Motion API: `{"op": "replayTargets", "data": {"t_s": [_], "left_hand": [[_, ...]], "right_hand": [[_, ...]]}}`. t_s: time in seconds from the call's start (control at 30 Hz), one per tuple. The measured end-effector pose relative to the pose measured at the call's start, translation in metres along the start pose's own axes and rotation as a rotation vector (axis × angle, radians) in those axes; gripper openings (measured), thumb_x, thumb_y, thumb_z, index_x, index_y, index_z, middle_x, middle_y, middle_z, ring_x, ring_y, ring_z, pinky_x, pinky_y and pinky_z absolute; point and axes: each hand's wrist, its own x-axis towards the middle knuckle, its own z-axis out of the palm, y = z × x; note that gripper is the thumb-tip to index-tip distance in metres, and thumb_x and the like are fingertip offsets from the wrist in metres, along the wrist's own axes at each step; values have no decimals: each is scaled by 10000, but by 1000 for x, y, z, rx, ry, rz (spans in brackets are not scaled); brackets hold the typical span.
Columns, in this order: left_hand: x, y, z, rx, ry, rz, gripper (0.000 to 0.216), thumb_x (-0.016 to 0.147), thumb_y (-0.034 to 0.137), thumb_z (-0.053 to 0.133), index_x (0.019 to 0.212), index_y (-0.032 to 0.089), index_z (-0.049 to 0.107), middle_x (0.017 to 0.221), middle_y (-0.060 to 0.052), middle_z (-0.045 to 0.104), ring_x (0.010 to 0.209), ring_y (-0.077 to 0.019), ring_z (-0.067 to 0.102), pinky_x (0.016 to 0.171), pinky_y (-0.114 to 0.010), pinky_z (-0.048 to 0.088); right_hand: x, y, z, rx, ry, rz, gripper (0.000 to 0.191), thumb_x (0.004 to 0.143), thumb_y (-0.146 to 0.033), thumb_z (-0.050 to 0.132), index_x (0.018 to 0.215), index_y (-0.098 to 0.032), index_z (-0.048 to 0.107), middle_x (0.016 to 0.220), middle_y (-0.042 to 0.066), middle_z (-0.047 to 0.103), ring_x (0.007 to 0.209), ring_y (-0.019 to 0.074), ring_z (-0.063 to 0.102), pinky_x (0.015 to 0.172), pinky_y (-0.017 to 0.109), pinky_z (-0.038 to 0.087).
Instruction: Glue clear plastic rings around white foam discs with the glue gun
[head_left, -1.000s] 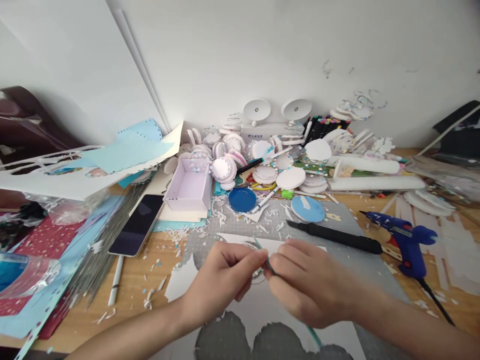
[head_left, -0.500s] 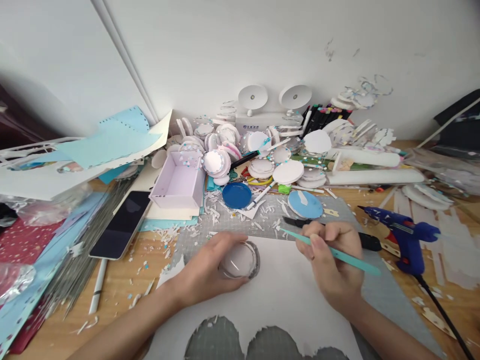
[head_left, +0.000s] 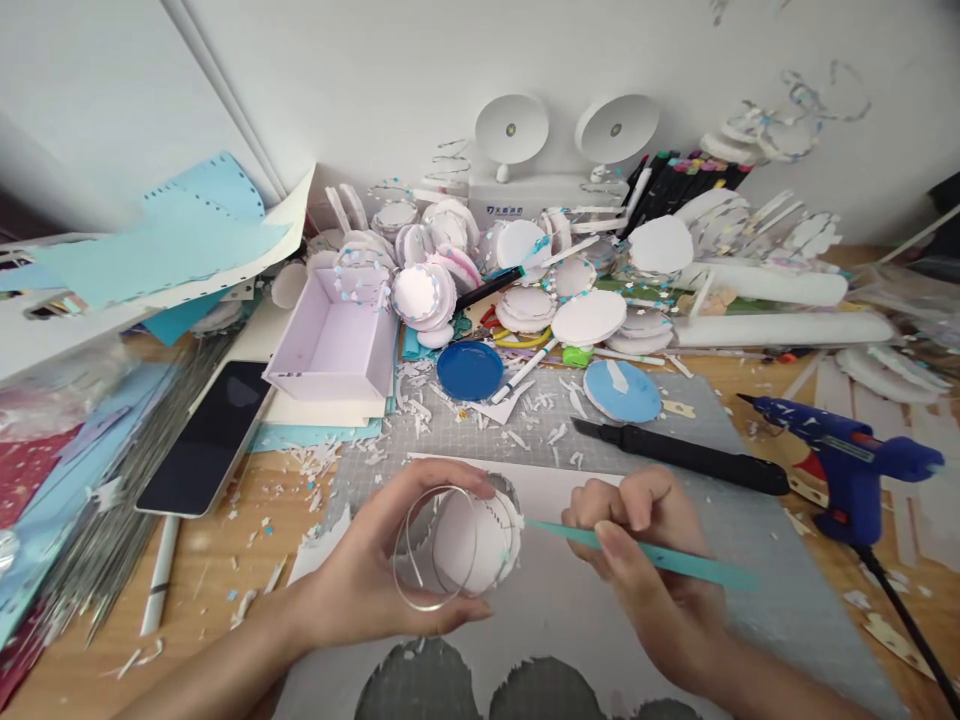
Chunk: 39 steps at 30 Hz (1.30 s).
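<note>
My left hand (head_left: 375,560) is curled round a clear round cup (head_left: 435,602), tilted up from a white foam sheet (head_left: 450,665). At the cup's far end is a white disc (head_left: 476,545) with a ragged edge; whether it is stuck to the cup I cannot tell. Grey cutting mat shows through a hole round the disc. Pinched in my right hand (head_left: 637,560) is a slim teal pointed tool (head_left: 697,566). Its tip reaches the disc's right edge. Several rounded cut-outs (head_left: 547,690) open along the sheet's near side.
Beyond the sheet lie a black craft knife (head_left: 690,455), a blue lid (head_left: 469,370) and a blue disc (head_left: 622,390). A blue glue gun (head_left: 847,450) sits right. To the left are a phone (head_left: 206,440) and a lilac box (head_left: 337,335). Scraps litter the cutting mat (head_left: 720,410).
My left hand has tilted the cup up from the sheet, and the white disc now shows at its end. The teal tool's tip has moved left and down to the disc's edge.
</note>
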Motion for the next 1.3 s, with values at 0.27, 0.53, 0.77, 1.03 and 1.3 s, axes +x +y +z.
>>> {"op": "replayTargets", "data": {"t_s": [0.27, 0.53, 0.77, 1.03, 1.3], "left_hand": [[0, -4, 0, 153, -9, 139, 750, 636, 236, 851, 1262, 293, 443, 1237, -90, 559, 1222, -297, 486, 1000, -409, 426], [-1, -8, 2, 166, 10, 259, 785, 636, 269, 853, 1294, 249, 426, 1191, -107, 605, 1239, -312, 486, 1038, -452, 412], [-3, -13, 4, 133, 58, 306, 784, 626, 290, 857, 1284, 230, 434, 1171, -121, 618, 1235, -331, 487, 1024, -493, 421], [-1, -11, 3, 161, 60, 316, 739, 652, 303, 841, 1269, 228, 440, 1167, -120, 616, 1233, -321, 488, 1029, -486, 416], [0, -8, 5, 64, 102, 265, 697, 656, 322, 836, 1243, 245, 469, 1171, -108, 612, 1236, -317, 488, 1027, -464, 417]], "right_hand": [[-2, -8, -3, -166, -84, -96, 133, 964, -183, 375, 893, -279, 318, 693, -30, 363, 585, 144, 337, 540, 295, 286], [2, -8, -1, -298, -173, -289, 184, 914, -112, 377, 853, -252, 275, 671, -42, 311, 565, 130, 319, 515, 278, 271], [7, -9, -2, -359, -220, -345, 297, 788, 6, 424, 828, -238, 259, 668, -51, 316, 560, 111, 349, 510, 262, 281], [9, -16, -2, -447, -236, -407, 323, 725, 26, 459, 784, -233, 274, 625, -54, 355, 531, 108, 347, 489, 255, 265], [4, -16, -1, -303, -32, -120, 140, 942, -192, 411, 858, -272, 333, 670, -29, 392, 562, 148, 344, 528, 289, 283]]}}
